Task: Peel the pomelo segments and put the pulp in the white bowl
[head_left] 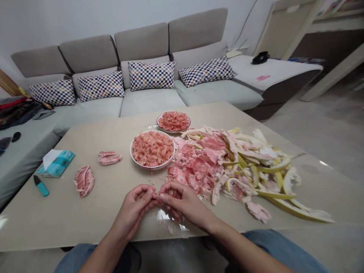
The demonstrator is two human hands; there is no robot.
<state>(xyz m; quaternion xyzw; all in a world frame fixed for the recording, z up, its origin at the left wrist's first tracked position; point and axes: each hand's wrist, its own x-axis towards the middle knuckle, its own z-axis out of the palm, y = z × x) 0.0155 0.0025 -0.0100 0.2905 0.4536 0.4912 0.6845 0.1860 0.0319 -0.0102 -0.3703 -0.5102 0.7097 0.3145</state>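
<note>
Close to the table's front edge, my left hand (135, 209) and my right hand (186, 203) meet, each closed in a pinch. Between their fingertips is a small piece of pink pomelo flesh (158, 198), mostly covered by the fingers. Just beyond them stands a white bowl (153, 168) heaped with peeled pomelo pulp. Behind it sits a dark-rimmed plate (174, 132) with more pulp. Two unpeeled pomelo pieces, a larger segment (84, 182) and a smaller segment (110, 159), lie to the left of the hands.
Pink membranes (196, 167) and yellow-green pomelo rind (275, 197) spread over the table's right half. At the left are a blue tissue pack (63, 163) and a teal-handled knife (42, 188). A grey sofa (150, 102) with checked cushions runs behind the table (108, 223).
</note>
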